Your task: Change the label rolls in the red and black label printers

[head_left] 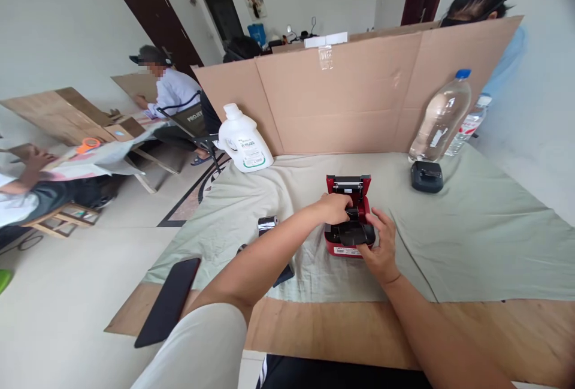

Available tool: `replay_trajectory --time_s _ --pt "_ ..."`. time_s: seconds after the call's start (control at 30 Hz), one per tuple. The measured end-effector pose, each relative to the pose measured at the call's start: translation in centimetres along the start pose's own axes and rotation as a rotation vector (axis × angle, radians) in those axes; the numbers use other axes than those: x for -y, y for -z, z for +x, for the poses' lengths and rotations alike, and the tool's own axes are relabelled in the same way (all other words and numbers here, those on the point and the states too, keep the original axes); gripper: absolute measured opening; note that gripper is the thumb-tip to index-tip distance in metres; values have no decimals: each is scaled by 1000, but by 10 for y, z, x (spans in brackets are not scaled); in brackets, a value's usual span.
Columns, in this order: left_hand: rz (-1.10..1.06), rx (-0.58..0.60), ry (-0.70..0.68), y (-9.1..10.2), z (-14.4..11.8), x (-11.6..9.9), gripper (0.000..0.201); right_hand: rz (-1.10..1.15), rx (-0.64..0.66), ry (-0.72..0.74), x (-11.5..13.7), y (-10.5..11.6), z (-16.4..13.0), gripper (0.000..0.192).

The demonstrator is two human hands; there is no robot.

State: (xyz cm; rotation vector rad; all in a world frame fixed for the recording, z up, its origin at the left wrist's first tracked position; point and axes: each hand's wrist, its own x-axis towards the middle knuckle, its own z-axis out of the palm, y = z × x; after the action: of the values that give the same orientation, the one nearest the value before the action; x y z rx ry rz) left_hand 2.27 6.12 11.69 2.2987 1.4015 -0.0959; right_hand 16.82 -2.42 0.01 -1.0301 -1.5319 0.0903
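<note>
Nearest us, our right hand (381,245) cups the red printer's (349,221) side mid-table, near the front edge. Our left hand (335,206) pinches its black inner part. It looks light, rigid plastic with a fragile open lid, best held by the body.

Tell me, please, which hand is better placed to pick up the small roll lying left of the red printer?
Left, probably: the roll lies beside the left forearm, while the right hand steadies the red printer on the far side.

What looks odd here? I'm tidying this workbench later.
The black phone hangs over the table's near-left edge, partly unsupported. The red label printer stands open, both hands on it: left hand, right hand.
</note>
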Motion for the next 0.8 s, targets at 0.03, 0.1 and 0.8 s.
replay_trajectory --time_s 0.03,0.1,0.8 --pt "80 2 28 -3 5 -3 35 -19 8 37 2 1 2 36" --pt "189 4 32 -9 13 -8 30 -28 18 90 6 3 4 20" --pt "-295 -809 -272 -4 -4 34 45 -139 36 281 12 3 5 16"
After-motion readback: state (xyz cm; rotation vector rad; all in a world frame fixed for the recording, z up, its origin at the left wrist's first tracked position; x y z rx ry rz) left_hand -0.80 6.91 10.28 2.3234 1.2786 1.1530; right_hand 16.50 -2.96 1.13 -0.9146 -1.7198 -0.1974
